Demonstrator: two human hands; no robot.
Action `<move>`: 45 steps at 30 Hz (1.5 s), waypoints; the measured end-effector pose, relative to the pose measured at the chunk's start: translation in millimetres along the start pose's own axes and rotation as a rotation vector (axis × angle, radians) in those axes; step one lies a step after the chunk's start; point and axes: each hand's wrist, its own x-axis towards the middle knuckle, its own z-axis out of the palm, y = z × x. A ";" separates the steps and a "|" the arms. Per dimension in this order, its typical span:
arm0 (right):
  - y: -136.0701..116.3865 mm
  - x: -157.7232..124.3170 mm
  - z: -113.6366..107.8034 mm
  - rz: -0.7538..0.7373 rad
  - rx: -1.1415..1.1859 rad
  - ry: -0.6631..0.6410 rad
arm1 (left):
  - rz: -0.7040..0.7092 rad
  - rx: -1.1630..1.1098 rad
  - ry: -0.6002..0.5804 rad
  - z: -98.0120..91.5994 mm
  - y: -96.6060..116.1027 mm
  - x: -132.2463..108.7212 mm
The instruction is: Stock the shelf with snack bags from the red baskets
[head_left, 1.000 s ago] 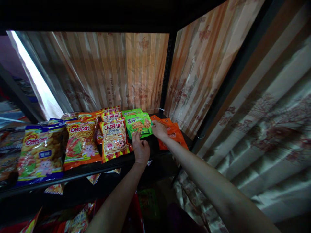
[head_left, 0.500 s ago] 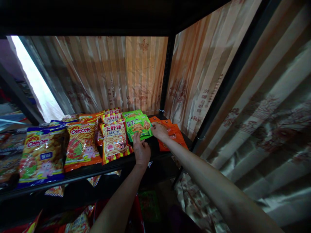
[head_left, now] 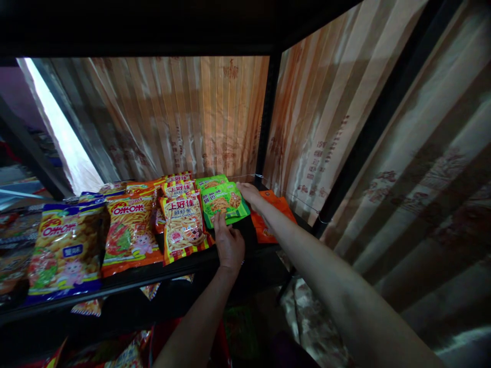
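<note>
right now, the front green crispy rice bag (head_left: 224, 199) leans on the black shelf (head_left: 249, 236), with both hands at it. the left hand (head_left: 229, 244) is at its low front edge. those fingers are a bit bent, with the tips touching the bag, but i cannot tell if the thumb pinches it. the right hand (head_left: 251, 195) is at its right edge, fingers curled in. i cannot tell if they have hold of it, since the hand hides them. another green bag (head_left: 210, 180) peeks out just behind it. left of it is the front prawn crackers bag (head_left: 183, 222). farther left are an orange mimi bag (head_left: 132, 230) and a blue-edged crab mimi bag (head_left: 67, 250). right of it lie orange bags (head_left: 278, 212), partly under the right arm. a shiny curtain (head_left: 230, 112) hangs behind it.
</note>
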 end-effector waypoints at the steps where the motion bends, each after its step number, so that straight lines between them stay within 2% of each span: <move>1: 0.4 6.4 -0.3 -0.002 0.051 -0.023 | 0.003 -0.001 -0.011 0.3 -0.4 -0.4; 5: 2.4 27.0 0.4 0.006 0.248 -0.125 | 0.032 0.021 -0.037 0.8 -1.9 -1.3; 9: 6.5 39.0 7.4 0.144 0.550 -0.325 | 0.047 0.017 -0.042 0.8 -2.5 -1.9; 11: 9.0 42.5 12.1 0.194 0.614 -0.372 | 0.046 -0.004 -0.042 1.1 -3.1 -2.2; 16: 13.4 46.4 19.8 0.204 0.606 -0.316 | 0.047 -0.021 -0.026 2.6 -5.6 -2.4; 24: 6.4 41.4 22.9 0.156 0.530 -0.304 | 0.012 -0.076 -0.038 2.1 -3.9 -2.3; 33: 8.7 30.6 15.9 0.062 0.325 -0.094 | -0.021 -0.004 -0.012 1.3 -1.4 -2.2; 40: -3.8 3.8 -3.9 -0.017 0.094 0.140 | 0.026 -0.038 -0.016 -4.6 4.6 -1.6; 42: -11.9 -11.4 -9.2 -0.111 0.022 0.247 | 0.066 -0.042 -0.045 -8.4 8.3 -5.3; 45: -30.8 -50.1 -11.2 -0.351 0.040 0.401 | 0.236 -0.022 -0.191 -21.6 18.1 -23.6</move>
